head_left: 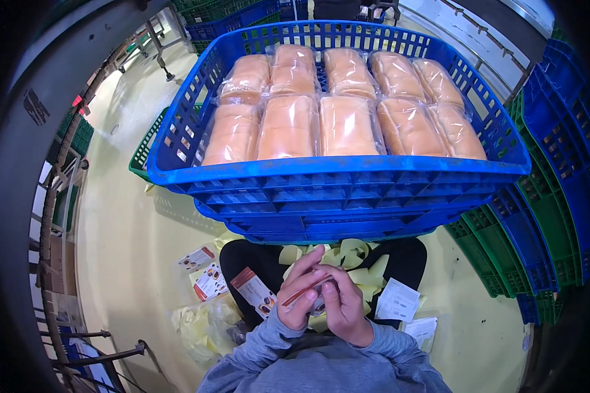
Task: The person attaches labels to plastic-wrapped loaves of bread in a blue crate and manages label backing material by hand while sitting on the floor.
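Observation:
In front of my chest, my left hand (293,314) and my right hand (346,309) are together, both gripping a small stack of printed labels (300,293) with a red edge. My fingers hide much of it. On my dark trousers to the left lies a loose red-and-white printed label (256,294). White printed slips (397,300) rest by my right leg. Curled yellow backing-paper strips (356,253) fill the space between my legs. Just beyond them, a blue plastic crate (339,164) holds two rows of plastic-wrapped bread loaves (349,125).
The blue crate tops a stack. More labels (209,281) and crumpled clear plastic film (209,326) lie on the floor at left. Stacked green and blue crates (545,196) line the right side. A metal rack (98,346) stands at lower left.

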The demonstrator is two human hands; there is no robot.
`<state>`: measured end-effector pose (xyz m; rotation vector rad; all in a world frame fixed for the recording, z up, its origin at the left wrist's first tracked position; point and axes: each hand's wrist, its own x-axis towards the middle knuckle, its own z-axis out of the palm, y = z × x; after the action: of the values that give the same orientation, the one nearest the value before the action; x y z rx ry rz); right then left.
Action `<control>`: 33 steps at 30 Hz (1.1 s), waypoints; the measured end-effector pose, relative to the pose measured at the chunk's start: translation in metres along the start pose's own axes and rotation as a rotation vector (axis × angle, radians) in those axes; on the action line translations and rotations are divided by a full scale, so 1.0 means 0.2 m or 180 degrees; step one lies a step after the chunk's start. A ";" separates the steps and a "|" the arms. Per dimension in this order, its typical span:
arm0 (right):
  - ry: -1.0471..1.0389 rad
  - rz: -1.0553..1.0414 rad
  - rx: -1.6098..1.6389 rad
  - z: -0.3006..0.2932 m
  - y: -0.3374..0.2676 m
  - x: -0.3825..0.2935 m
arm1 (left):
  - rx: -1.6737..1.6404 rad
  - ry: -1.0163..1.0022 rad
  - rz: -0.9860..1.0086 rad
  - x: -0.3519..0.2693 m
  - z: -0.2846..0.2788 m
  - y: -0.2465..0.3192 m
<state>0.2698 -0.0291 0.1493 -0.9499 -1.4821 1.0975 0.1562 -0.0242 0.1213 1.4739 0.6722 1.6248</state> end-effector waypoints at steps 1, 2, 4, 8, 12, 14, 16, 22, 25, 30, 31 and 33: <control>-0.0002 0.0002 0.0080 -0.01 0.01 0.00 | 0.0015 0.0044 0.0014 0.00 0.01 0.00; -0.0004 0.0004 0.0160 -0.02 0.02 -0.01 | 0.0052 0.0034 -0.0020 0.00 0.01 0.01; 0.0074 -0.0239 -0.0048 -0.02 0.03 0.00 | 0.0123 0.0015 -0.0077 0.01 0.01 0.01; 0.0184 -0.0747 -0.0918 -0.07 0.02 0.04 | 0.0203 0.0205 -0.0525 0.01 -0.04 0.05; 0.0046 -0.1287 -0.1717 -0.14 -0.02 0.08 | 0.0725 -0.0373 -0.0506 0.14 -0.13 0.16; -0.0139 -0.1431 -0.1762 -0.17 -0.04 0.10 | 0.0775 -0.0712 -0.0778 0.20 -0.15 0.20; -0.0286 -0.1513 -0.1774 -0.20 -0.03 0.09 | 0.0670 -0.1036 -0.0797 0.24 -0.16 0.20; -0.0745 -0.1719 -0.1987 -0.27 -0.09 0.12 | 0.0454 -0.1643 -0.0965 0.32 -0.19 0.22; -0.0804 -0.1772 -0.2169 -0.29 -0.12 0.13 | 0.0822 -0.1858 -0.0822 0.35 -0.18 0.26; -0.0648 -0.1799 -0.2543 -0.28 -0.14 0.11 | 0.1773 -0.1721 -0.0216 0.33 -0.12 0.31; -0.0607 -0.1819 -0.2591 -0.28 -0.15 0.11 | 0.1956 -0.1665 -0.0027 0.33 -0.11 0.31; -0.0584 -0.1764 -0.2715 -0.27 -0.16 0.11 | 0.2365 -0.1577 0.0191 0.32 -0.09 0.33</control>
<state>0.3189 -0.0094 0.1897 -0.9001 -2.2544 0.1168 0.1267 -0.0015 0.2071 2.3356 0.9959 0.9970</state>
